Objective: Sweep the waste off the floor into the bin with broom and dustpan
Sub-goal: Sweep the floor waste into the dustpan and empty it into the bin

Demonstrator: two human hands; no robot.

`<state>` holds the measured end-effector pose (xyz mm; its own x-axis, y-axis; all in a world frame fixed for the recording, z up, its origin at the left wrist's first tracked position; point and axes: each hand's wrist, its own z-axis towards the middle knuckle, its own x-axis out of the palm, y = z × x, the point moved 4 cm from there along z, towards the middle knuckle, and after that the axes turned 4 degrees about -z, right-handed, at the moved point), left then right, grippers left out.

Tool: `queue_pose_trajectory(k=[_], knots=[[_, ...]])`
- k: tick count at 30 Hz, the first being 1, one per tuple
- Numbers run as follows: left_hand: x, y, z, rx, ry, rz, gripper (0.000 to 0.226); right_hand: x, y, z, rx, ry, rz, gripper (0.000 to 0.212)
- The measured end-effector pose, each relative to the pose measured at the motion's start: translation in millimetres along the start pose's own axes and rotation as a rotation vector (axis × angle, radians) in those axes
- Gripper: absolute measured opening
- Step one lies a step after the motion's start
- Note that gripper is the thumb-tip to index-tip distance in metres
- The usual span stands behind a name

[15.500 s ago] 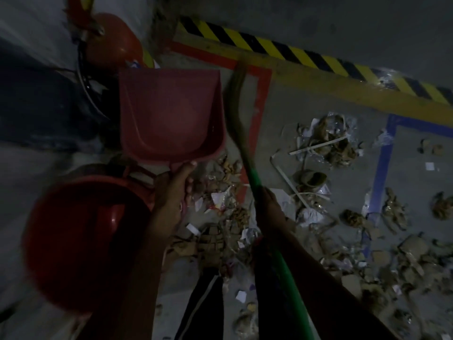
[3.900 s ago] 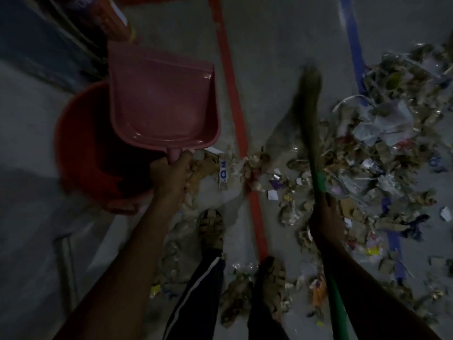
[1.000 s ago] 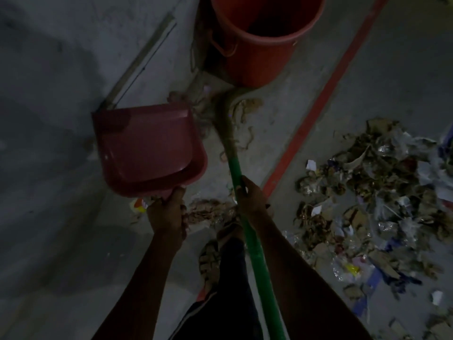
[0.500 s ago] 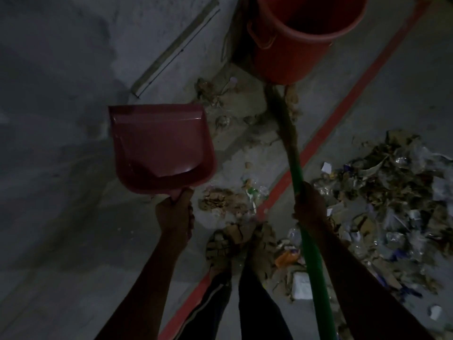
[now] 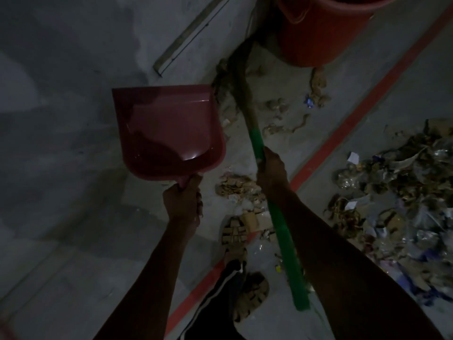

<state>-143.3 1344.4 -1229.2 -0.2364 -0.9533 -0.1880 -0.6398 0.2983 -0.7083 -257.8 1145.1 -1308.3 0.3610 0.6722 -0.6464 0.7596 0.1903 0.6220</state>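
My left hand [image 5: 183, 201] grips the short handle of a red dustpan [image 5: 166, 128], held above the floor with nothing in it. My right hand [image 5: 271, 169] grips the green handle of the broom [image 5: 282, 231]. Its brown bristles [image 5: 241, 72] reach to the floor just left of the red bin [image 5: 321, 28] at the top. Small scraps of waste [image 5: 239, 186] lie between my hands, more [image 5: 284, 119] lie near the bristles, and a large heap of paper and plastic waste [image 5: 402, 192] lies at the right.
A red floor line [image 5: 343, 123] runs diagonally from the lower middle to the upper right. My sandalled feet [image 5: 235, 234] stand on it. A grey wall [image 5: 73, 69] fills the left, with a thin strip [image 5: 188, 33] leaning along it.
The broom head has swung left, from in front of the bin to its left side by the wall. My right hand moved left with it. The dustpan stays raised.
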Motion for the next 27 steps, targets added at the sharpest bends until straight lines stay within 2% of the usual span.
queue_pose_trajectory(k=[4,8,16,21,27], knots=[[-10.4,13.3,-14.9,0.008,-0.003,-0.008,0.05,30.3,34.8,9.5,0.066,0.119,-0.051,0.047],[-20.0,19.6,-23.1,0.0,-0.012,-0.023,0.058,29.0,16.5,-3.3,0.149,0.226,-0.123,0.043],[-39.0,25.6,-35.3,0.031,0.022,-0.032,0.044,-20.9,-77.8,-86.6,0.248,0.151,-0.223,0.028],[-62.6,29.9,-31.7,0.075,0.036,0.033,0.043,-26.9,-134.8,-143.0,0.167,0.036,-0.182,0.03],[-107.1,57.3,-10.2,0.09,0.007,0.105,0.041,15.3,-174.5,-194.1,0.027,-0.079,-0.075,0.044]])
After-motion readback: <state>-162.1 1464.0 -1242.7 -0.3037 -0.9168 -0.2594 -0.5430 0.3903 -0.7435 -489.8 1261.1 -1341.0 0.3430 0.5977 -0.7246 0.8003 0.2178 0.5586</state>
